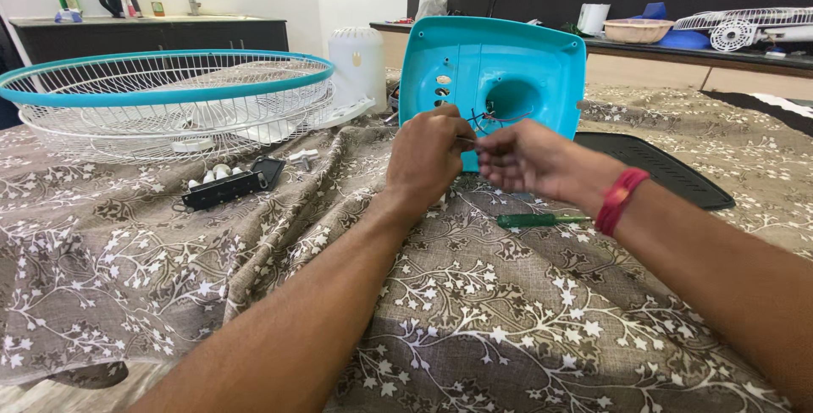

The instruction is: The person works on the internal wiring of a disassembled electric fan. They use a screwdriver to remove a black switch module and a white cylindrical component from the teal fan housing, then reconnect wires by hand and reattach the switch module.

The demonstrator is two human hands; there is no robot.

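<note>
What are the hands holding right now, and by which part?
Both hands pinch thin wires coming from the teal housing, near their loose ends; the exact hold is blurred.

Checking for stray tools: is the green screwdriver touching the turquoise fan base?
Apart. The head view shows the green screwdriver lying on patterned cloth, clear of the turquoise fan base.

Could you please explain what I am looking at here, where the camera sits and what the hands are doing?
The one picture comes from a camera worn on a person's head, looking down at their own bare hands. The left hand and right hand meet in front of an upright turquoise plastic fan housing, pinching thin wires; what exactly the fingers grip is too small to tell. On the patterned cloth lie a green screwdriver, a black switch panel, a wire fan guard and a black tray.
</note>
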